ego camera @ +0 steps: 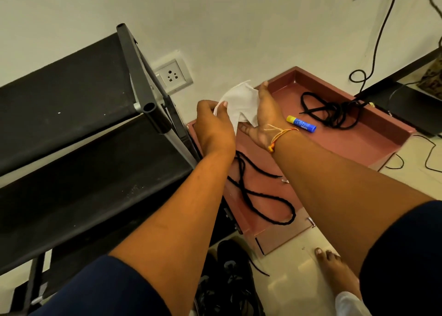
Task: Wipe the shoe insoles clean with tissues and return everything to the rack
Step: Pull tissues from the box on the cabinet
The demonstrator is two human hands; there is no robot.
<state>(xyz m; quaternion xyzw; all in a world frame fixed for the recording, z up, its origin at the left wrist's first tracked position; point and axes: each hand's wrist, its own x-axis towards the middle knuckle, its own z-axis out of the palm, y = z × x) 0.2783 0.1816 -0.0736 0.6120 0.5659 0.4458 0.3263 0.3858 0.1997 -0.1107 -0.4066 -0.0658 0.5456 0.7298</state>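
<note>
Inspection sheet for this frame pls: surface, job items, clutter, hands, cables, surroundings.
Surface: maroon tray top, rimmed, beside the rack.
Job's things: white tissue held above the tray; black shoe rack at left; black shoes on the floor below; insoles not seen.
Clutter: glue stick and two loose black laces lying on the tray.
Grippers: left hand pinches the tissue's edge; right hand lies against it, fingers straight.
Cables: black cables run down the wall at right and onto the floor.
Surroundings: wall socket behind the rack; bare foot on the floor.
</note>
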